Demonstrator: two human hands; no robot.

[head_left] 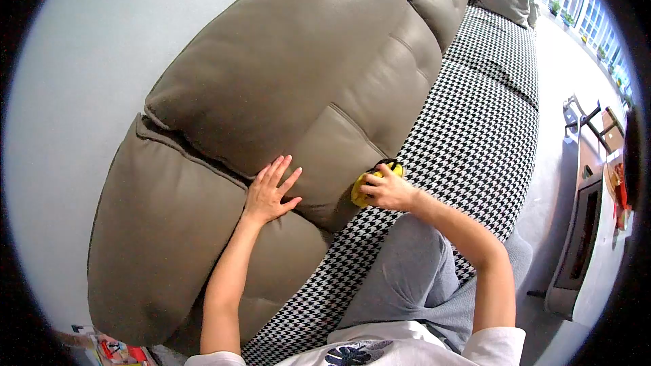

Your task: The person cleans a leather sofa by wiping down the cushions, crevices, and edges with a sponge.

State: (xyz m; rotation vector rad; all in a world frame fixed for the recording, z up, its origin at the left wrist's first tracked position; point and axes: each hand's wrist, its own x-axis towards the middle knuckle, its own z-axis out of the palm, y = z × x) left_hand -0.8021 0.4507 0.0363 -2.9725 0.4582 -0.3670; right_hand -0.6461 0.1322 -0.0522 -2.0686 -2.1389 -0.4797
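1. Grips a yellow object (357, 194) with black parts in the curled fingers of the right hand (392, 190), low on the brown leather backrest (291, 61), just beside the houndstooth seat cover (475, 108). Could drop it onto the cover through a hold too much at the fingertips.
2. Rests the left hand (266, 198) open and spread on the leather, with nothing grasped. Could slide on the smooth surface under too much leaning weight, and so lose balance.
3. Could dip the left fingertips into the dark gap (196, 154) between cushions, close by, through a small sideways slip.
4. Could scuff or mark the leather by pressing too hard, especially with any stiff or gritty part on the hidden underside of the yellow object. Cannot tell its material from this view.
5. Could snag the raised seam (356, 129) above the right hand by moving across it at a steep angle.
6. Could drag or bunch the edge of the seat cover by straying off the leather, or by shifting the leg in grey trousers (407, 257) against the fabric.
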